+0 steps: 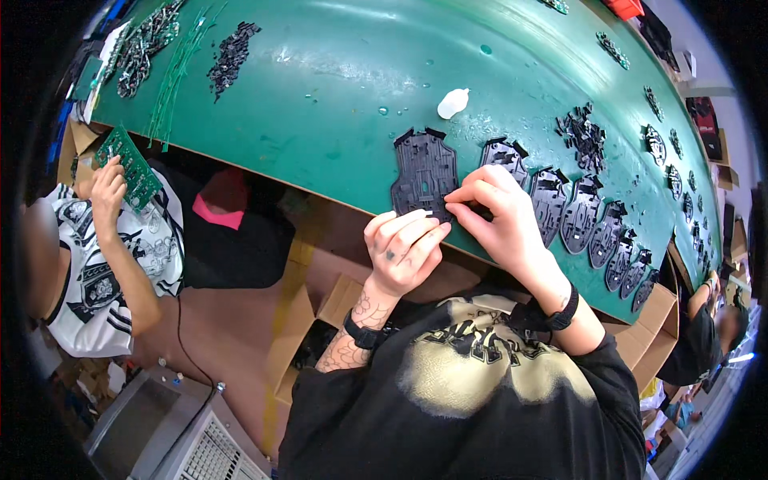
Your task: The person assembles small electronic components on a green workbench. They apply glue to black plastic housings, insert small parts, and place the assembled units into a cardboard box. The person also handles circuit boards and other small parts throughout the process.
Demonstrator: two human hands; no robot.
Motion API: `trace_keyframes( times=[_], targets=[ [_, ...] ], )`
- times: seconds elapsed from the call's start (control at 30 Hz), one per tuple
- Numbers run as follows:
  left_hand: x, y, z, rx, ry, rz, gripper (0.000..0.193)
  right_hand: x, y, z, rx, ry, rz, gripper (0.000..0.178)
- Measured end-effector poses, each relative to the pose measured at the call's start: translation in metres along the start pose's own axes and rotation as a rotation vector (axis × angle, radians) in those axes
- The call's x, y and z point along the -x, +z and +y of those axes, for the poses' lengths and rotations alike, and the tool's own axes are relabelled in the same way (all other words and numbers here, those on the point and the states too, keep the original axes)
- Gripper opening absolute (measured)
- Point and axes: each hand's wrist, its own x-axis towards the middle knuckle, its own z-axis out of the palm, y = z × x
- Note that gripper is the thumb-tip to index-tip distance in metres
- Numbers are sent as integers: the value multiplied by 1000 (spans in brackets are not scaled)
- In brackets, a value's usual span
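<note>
A black moulded plastic shell with ribs and clips lies at the near edge of the green table. My left hand has its fingers curled at the shell's near end, gripping it there; the thumb is mostly hidden. From the right, my right hand reaches over the shell's near right corner, thumb and forefinger pinched together. Anything between those fingertips is too small to make out. A second black shell sits just beyond my right hand, partly covered by it.
A row of similar black shells runs right along the edge. Behind them lies a pile of small black parts. A white bottle stands farther back. At left, a person holds a green circuit board. Cardboard boxes stand below the table.
</note>
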Motion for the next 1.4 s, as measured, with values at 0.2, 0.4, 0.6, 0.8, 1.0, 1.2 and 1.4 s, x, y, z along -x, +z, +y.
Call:
trace_keyframes(
  times=[0.2,0.4,0.6,0.8,1.0,1.2,1.4],
  targets=[
    [3,1,-2,-3,9,17,25,-10,1,-18,166,-9,-82,14],
    [-2,5,1,-57,56,-34,26,-14,-9,-13,209,-14,-95,5],
    [-4,9,14,-107,41,-60,18,47,-129,24,111,237,323,11],
    [-12,7,21,-74,52,-130,18,185,-227,123,475,720,648,18],
    [-16,8,36,-194,44,-61,19,191,-222,149,386,705,632,15],
    [-31,5,45,-123,125,-158,17,183,-233,143,538,537,439,11],
    [-33,15,45,-59,150,-248,22,147,-201,70,19,603,561,9]
  ],
)
